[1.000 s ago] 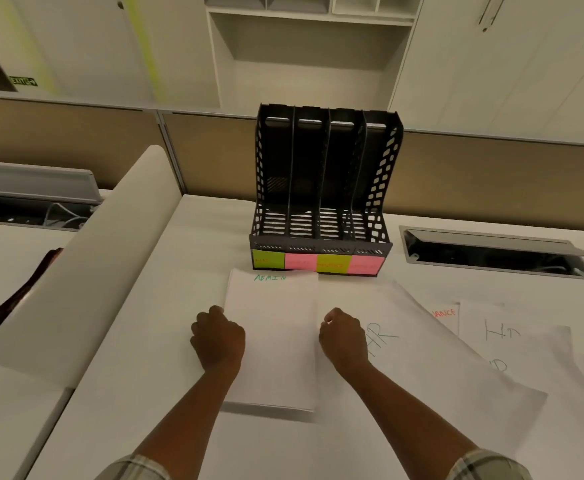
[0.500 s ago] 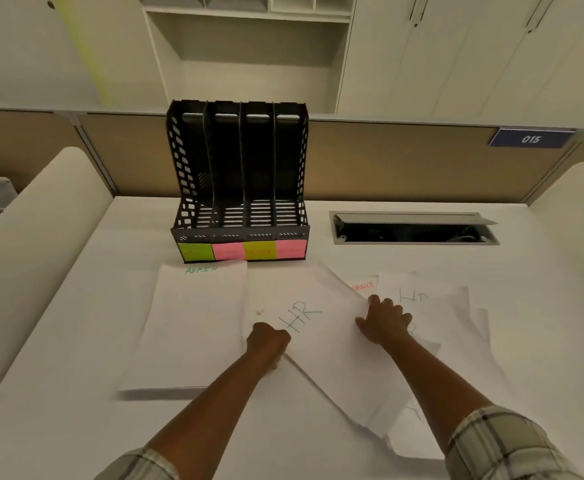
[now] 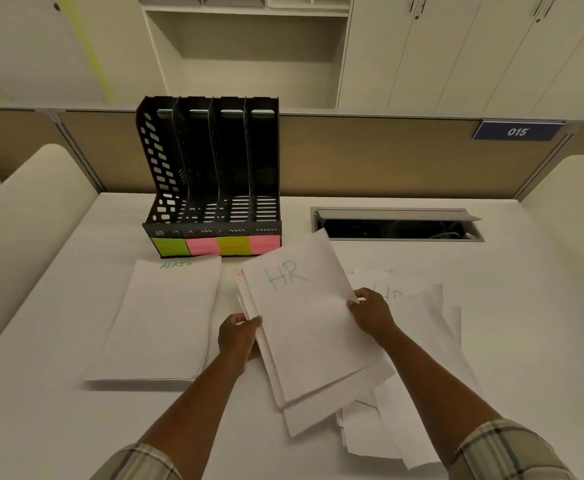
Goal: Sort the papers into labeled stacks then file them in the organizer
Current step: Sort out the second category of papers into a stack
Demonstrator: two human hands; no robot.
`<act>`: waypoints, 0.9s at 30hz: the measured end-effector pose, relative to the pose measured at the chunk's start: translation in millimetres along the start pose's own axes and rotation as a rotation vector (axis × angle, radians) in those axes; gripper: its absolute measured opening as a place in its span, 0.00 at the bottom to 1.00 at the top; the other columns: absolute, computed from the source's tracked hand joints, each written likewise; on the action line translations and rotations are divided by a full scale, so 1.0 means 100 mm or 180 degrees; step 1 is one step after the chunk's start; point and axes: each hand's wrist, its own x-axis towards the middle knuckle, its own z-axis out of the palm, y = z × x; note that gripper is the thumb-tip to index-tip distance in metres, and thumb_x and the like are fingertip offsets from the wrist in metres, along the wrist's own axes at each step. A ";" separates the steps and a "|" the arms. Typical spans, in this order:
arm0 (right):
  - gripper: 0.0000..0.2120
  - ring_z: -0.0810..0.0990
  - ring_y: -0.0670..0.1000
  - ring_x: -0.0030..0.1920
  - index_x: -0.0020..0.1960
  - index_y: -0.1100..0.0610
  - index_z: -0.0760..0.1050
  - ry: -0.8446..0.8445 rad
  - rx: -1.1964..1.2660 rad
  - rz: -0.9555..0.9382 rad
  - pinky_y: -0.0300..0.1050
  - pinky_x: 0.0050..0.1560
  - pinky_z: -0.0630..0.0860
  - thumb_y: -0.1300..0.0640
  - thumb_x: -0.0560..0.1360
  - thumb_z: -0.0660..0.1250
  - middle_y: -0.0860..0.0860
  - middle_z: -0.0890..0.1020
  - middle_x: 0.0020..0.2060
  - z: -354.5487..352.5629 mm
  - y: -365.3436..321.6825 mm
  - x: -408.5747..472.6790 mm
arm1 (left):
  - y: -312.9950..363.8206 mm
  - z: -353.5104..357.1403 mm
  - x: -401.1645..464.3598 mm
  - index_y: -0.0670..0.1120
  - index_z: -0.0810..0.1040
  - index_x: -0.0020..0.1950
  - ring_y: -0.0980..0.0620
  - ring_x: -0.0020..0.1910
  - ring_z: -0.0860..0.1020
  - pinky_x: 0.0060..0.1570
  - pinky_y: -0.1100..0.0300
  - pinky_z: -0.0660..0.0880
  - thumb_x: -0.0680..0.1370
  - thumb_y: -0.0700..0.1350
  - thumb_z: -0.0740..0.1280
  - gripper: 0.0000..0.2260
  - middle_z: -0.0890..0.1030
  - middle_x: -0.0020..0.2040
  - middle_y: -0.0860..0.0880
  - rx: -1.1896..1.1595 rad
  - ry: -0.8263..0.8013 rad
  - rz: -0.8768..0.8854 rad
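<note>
Now, in the head view, both hands are gripping the HR bundle [image 3: 304, 323]: the left hand [image 3: 238, 337] is pinching its left edge, the right hand [image 3: 370, 313] its right edge. Its long axis is tilting toward the organizer [image 3: 214, 168], just beyond and left; the ADMIN stack [image 3: 165, 320] is lying beside the left hand.

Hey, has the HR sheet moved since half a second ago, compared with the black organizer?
Yes. The HR sheet, gripped by the left hand and right hand, has been lifted and shifted toward the organizer; its top corner now nearly reaches the pink label.
</note>
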 end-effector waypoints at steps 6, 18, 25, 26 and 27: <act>0.11 0.75 0.55 0.50 0.56 0.61 0.75 0.0478 0.0116 0.0144 0.41 0.49 0.67 0.61 0.77 0.58 0.58 0.80 0.55 -0.14 0.14 -0.06 | -0.06 0.04 0.03 0.48 0.79 0.48 0.42 0.47 0.81 0.49 0.45 0.80 0.72 0.41 0.70 0.06 0.83 0.49 0.44 0.0389 0.0292 0.0318; 0.15 0.77 0.60 0.58 0.61 0.61 0.74 0.0765 0.0195 0.0567 0.51 0.59 0.72 0.59 0.76 0.60 0.58 0.79 0.58 -0.49 0.55 -0.24 | 0.08 0.03 -0.06 0.44 0.77 0.55 0.43 0.51 0.81 0.52 0.51 0.79 0.64 0.36 0.78 0.22 0.82 0.52 0.44 0.0797 -0.0066 0.0645; 0.12 0.78 0.57 0.54 0.57 0.59 0.76 0.0590 0.0545 0.0646 0.50 0.56 0.73 0.60 0.75 0.61 0.55 0.80 0.54 -0.30 0.57 -0.49 | 0.14 0.10 -0.25 0.42 0.70 0.59 0.42 0.53 0.78 0.47 0.54 0.74 0.71 0.47 0.73 0.21 0.78 0.54 0.40 0.1169 0.0404 0.1478; 0.12 0.77 0.56 0.53 0.57 0.59 0.75 0.0543 0.0600 0.0640 0.49 0.55 0.73 0.60 0.75 0.61 0.55 0.80 0.54 -0.26 0.56 -0.52 | 0.15 0.13 -0.28 0.42 0.71 0.57 0.42 0.51 0.79 0.46 0.56 0.74 0.74 0.51 0.69 0.18 0.79 0.53 0.40 0.1242 0.0288 0.1543; 0.12 0.77 0.55 0.52 0.57 0.59 0.75 0.0495 0.0641 0.0615 0.48 0.53 0.73 0.59 0.75 0.61 0.54 0.79 0.54 -0.21 0.52 -0.55 | 0.15 0.15 -0.29 0.42 0.72 0.56 0.43 0.48 0.80 0.44 0.58 0.74 0.76 0.54 0.66 0.18 0.80 0.51 0.41 0.1268 0.0059 0.1491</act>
